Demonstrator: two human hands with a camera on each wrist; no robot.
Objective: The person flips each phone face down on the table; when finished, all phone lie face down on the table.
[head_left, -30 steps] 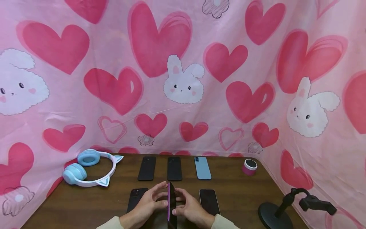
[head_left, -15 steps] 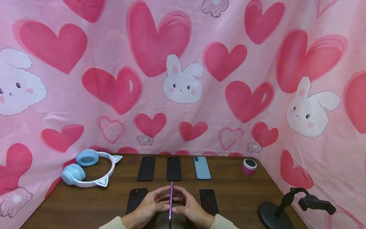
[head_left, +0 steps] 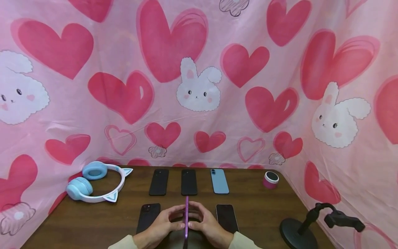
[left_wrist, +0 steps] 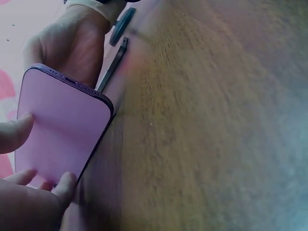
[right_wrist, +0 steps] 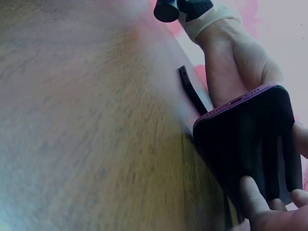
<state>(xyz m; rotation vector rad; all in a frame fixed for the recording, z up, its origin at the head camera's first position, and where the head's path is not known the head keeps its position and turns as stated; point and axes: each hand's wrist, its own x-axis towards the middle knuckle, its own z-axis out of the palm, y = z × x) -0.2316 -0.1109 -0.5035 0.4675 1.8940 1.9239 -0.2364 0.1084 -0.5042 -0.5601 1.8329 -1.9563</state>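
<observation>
A purple smartphone stands on its long edge between both hands, seen almost edge-on in the head view. My left hand holds it by the left face, thumb and fingertips on the plain pinkish-purple back. From the other side my right hand holds it, its fingertips on the glossy black screen, where they are reflected. In both wrist views the charging port end faces the camera. Beside the left hand lies a black phone with its camera side up; a dark-screened phone lies beside the right hand.
Behind the hands lie two black phones and a light blue phone. Cat-ear headphones sit at back left, a pink-and-white round gadget at back right. A black stand is at front right on the wooden table.
The held phone has turned from showing some of its dark screen to nearly edge-on, and shifted slightly right. Both hands keep hold of it; the other phones have stayed in place.
</observation>
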